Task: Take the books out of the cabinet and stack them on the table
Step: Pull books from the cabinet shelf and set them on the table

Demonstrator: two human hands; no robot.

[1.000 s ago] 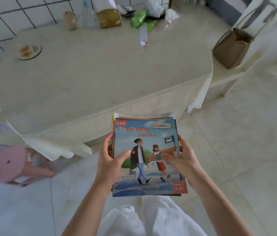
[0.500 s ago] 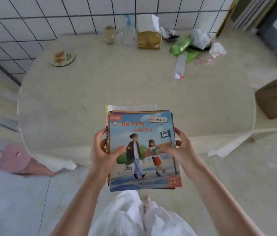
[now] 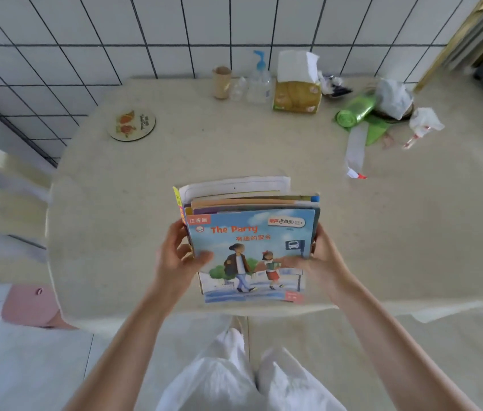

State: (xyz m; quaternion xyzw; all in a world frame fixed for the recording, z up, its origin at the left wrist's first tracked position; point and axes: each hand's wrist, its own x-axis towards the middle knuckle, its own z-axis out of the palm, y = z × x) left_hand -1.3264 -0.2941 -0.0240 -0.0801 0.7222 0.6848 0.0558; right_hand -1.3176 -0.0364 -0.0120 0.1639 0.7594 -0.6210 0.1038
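The left hand [image 3: 175,259] grips the left edge of a stack of books [image 3: 249,232], thumb laid on the top cover; the right hand [image 3: 320,259] clasps the right edge the same way. The top book, "The Party" [image 3: 252,256], faces up. The stack is over the near part of the cream table [image 3: 204,155]; whether it rests on it I cannot tell. Farther off lie a round coaster [image 3: 131,125], a tissue box [image 3: 297,94], a pump bottle [image 3: 259,80] and a green bag roll [image 3: 354,109]
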